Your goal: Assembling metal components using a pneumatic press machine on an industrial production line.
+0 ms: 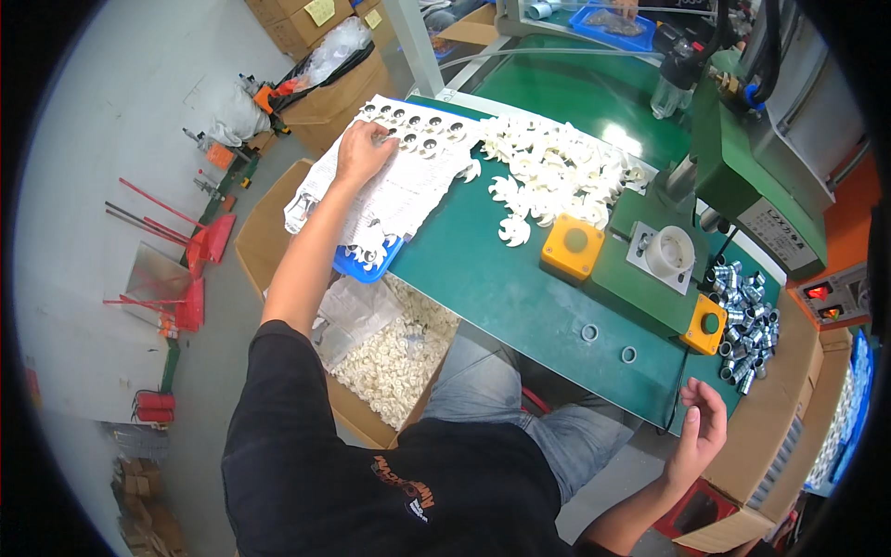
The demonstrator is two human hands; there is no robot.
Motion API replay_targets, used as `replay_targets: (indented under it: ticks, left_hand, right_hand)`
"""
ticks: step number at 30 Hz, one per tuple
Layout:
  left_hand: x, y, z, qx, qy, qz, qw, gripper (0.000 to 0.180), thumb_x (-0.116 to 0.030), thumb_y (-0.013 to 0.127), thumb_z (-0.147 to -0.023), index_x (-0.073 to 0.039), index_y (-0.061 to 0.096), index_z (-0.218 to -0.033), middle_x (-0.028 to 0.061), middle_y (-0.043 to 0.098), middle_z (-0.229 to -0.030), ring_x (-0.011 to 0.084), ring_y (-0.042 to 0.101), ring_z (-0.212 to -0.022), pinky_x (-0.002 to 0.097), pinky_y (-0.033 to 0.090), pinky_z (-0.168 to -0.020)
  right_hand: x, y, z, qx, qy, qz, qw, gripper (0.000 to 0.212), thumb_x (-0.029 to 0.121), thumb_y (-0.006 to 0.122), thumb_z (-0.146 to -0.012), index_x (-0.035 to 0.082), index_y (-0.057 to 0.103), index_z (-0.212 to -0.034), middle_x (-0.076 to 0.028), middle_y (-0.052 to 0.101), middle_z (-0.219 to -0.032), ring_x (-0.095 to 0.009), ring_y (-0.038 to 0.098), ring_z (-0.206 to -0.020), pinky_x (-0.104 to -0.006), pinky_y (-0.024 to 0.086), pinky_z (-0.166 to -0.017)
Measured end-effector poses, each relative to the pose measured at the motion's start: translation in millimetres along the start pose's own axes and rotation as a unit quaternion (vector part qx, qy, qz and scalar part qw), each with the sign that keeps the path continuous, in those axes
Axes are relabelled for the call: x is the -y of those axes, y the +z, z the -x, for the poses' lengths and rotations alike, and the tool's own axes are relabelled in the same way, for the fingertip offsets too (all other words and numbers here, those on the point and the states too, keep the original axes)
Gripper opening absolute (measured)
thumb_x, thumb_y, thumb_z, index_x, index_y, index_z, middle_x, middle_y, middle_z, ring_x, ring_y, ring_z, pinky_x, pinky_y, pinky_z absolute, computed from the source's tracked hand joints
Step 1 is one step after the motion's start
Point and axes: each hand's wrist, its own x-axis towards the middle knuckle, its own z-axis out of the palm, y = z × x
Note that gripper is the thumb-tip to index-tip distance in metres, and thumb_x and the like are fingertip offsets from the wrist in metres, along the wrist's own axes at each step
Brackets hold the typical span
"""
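My left hand (pixel 362 153) reaches over a printed paper sheet (pixel 380 200) at the far left of the table. Its bent fingers close at a white bladed impeller among rows of others with dark round centres (pixel 429 146). Part of that piece is hidden by the fingers. Beneath the sheet, a blue tray (pixel 373 271) holds more white pieces. My right hand (pixel 703 432) hovers beside the near right table edge, fingers loosely curled and apart, with nothing in it. Two small metal rings (pixel 590 332) lie on the green table (pixel 492 288) to its left.
Loose white impellers (pixel 557 172) form a pile at the back. A green press (pixel 752 176) stands at right, with a white round fixture (pixel 670 251) and yellow button boxes (pixel 572 248). Metal sleeves (pixel 747 320) are heaped beside it. Cardboard boxes (pixel 269 232) flank the table.
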Motion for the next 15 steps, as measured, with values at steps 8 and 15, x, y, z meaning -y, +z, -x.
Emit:
replay_targets:
  ticks: [8,15]
  left_hand:
    - [-2.1,1.7,-1.4,0.002,0.01,0.033,0.999,0.026,-0.03,0.081,-0.082,-0.006,0.077,-0.092,0.0144,0.068,-0.101,0.0318,0.066,-0.101,0.0417,0.051,-0.092]
    - [7.6,-3.3,0.2,-0.053,-0.06,-0.016,0.997,0.022,-0.027,0.072,-0.086,-0.007,0.077,-0.092,0.0161,0.069,-0.103,0.0344,0.066,-0.103,0.0453,0.052,-0.091]
  right_hand:
    - [-1.7,4.3,1.9,-0.005,0.006,0.001,1.0,0.037,0.015,0.067,-0.1,-0.007,0.061,-0.129,-0.02,0.065,-0.126,-0.025,0.065,-0.112,-0.0396,0.05,-0.103]
    - [-0.1,1.5,-0.3,-0.001,0.009,0.012,1.0,0.036,0.014,0.066,-0.1,-0.007,0.061,-0.128,-0.019,0.065,-0.126,-0.024,0.065,-0.111,-0.0389,0.05,-0.103]
